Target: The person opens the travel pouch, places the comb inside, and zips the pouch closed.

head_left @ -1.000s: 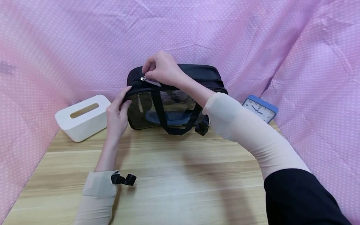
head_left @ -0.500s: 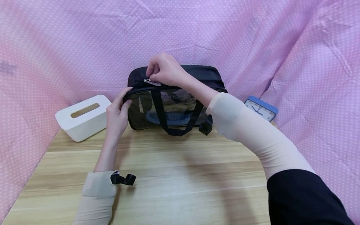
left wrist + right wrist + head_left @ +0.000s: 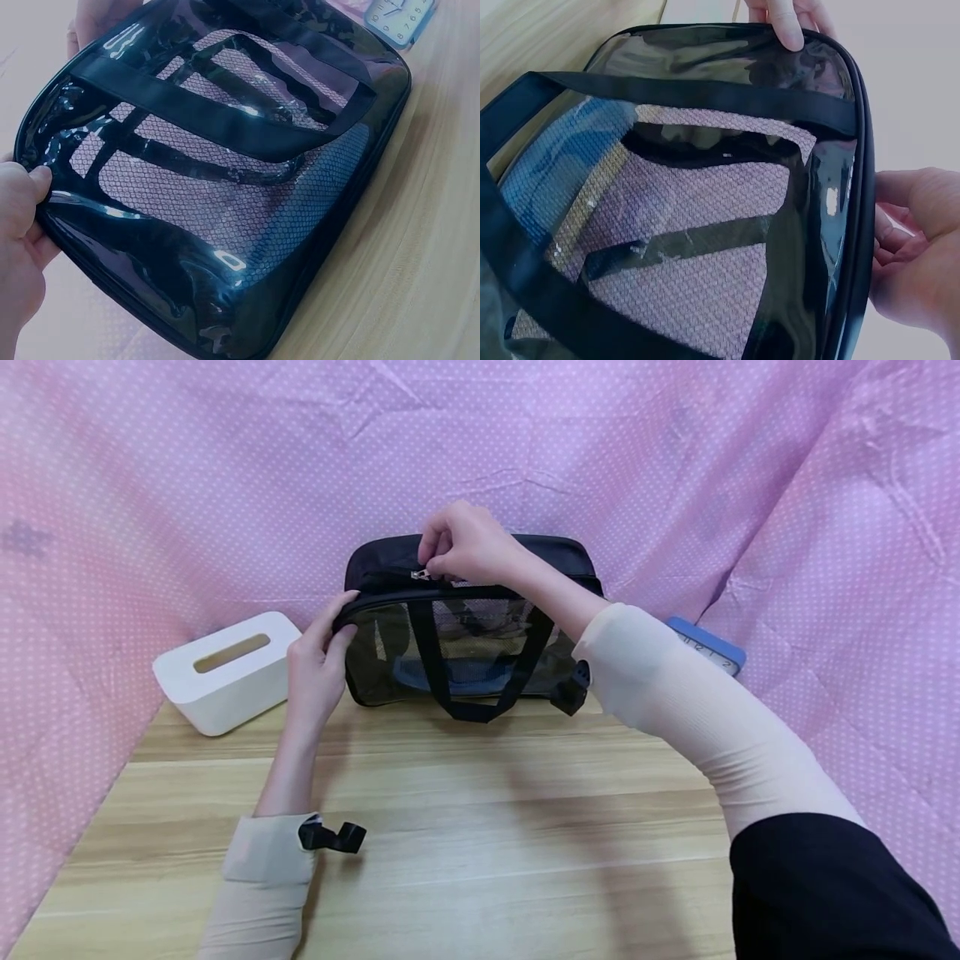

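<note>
A black bag with a see-through front panel (image 3: 375,647) stands at the back of the table, and a black strap handle (image 3: 487,714) hangs down its front. Something blue (image 3: 465,675) shows through the panel, low in the bag. My left hand (image 3: 315,664) grips the bag's upper left corner, thumb (image 3: 39,180) on the front side. Above the bag's top, my right hand (image 3: 468,543) pinches the silver zipper pull (image 3: 420,575), left of the middle. The right wrist view shows the right hand (image 3: 922,247) beside the bag's top edge, its fingertips hidden behind it.
A white tissue box (image 3: 225,672) with a slot in its top stands left of the bag. To the right, a blue-framed clock (image 3: 705,643) is partly covered by the right sleeve. Pink dotted cloth (image 3: 480,435) hangs behind and around the wooden table (image 3: 465,827).
My right hand has drawn the zipper pull to the right along the bag's top. The left hand keeps its grip at the corner. The right forearm covers more of the clock.
</note>
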`<action>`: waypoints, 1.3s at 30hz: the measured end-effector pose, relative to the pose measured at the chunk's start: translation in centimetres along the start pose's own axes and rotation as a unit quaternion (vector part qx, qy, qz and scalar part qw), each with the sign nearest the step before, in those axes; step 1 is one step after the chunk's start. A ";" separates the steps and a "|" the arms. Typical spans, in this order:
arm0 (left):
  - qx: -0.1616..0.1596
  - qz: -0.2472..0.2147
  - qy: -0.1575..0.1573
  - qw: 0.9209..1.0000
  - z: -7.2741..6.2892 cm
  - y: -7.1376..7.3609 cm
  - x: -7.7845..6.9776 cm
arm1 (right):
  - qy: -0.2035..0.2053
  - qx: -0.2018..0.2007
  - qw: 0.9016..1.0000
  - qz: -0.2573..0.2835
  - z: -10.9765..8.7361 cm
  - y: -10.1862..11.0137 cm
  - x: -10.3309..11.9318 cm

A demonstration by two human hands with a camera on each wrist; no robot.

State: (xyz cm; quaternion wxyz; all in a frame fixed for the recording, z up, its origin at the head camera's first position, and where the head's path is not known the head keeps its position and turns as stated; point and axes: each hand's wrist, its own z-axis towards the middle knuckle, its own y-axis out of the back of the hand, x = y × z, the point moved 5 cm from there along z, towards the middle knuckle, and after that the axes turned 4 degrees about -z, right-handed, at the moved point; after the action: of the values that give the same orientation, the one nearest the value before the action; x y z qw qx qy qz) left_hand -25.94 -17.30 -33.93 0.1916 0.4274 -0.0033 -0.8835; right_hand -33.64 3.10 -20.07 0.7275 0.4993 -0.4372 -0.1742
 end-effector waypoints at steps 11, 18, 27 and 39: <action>0.001 -0.001 0.008 1.000 0.0 -0.1 0.0 | -0.020 -0.007 1.000 0.015 -0.7 1.5 -1.3; -0.009 0.005 0.015 1.000 0.0 0.2 0.1 | -0.036 -0.010 0.998 0.045 -1.2 2.8 -2.2; -0.005 0.007 0.006 1.000 0.1 0.1 0.0 | -0.077 -0.003 0.993 0.090 -1.8 4.1 -3.3; -0.007 0.011 0.015 1.000 0.0 0.0 0.4 | -0.127 -0.005 0.987 0.100 -3.3 6.0 -5.9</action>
State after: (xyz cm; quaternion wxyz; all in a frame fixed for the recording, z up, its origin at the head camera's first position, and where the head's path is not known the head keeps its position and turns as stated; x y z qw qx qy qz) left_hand -26.18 -17.42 -34.27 0.2042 0.4395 0.0011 -0.8747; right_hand -35.35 11.68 -17.94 0.6824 0.4230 -0.5729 -0.1646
